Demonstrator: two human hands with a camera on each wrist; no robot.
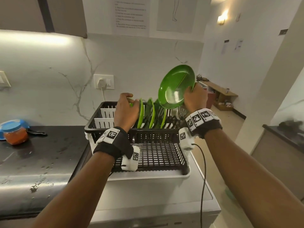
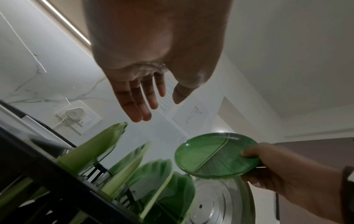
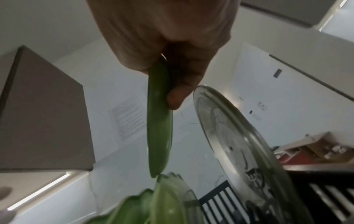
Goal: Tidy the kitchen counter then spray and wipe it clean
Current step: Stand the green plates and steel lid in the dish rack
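Head view shows the tidying step: the right hand (image 1: 195, 98) pinches a green plate (image 1: 176, 86) by its rim, tilted above the right end of the black dish rack (image 1: 131, 134). The left hand (image 1: 125, 111), fingers relaxed and slightly spread, hovers at the racked plates (image 1: 152, 115). Next, I judge, the plate must be lowered edge-first into a free slot near the glass lid (image 3: 235, 136).

Round green plate (image 1: 176, 86) tilted on edge above the black dish rack (image 1: 115, 130), where perhaps three green plates (image 1: 152, 115) stand upright
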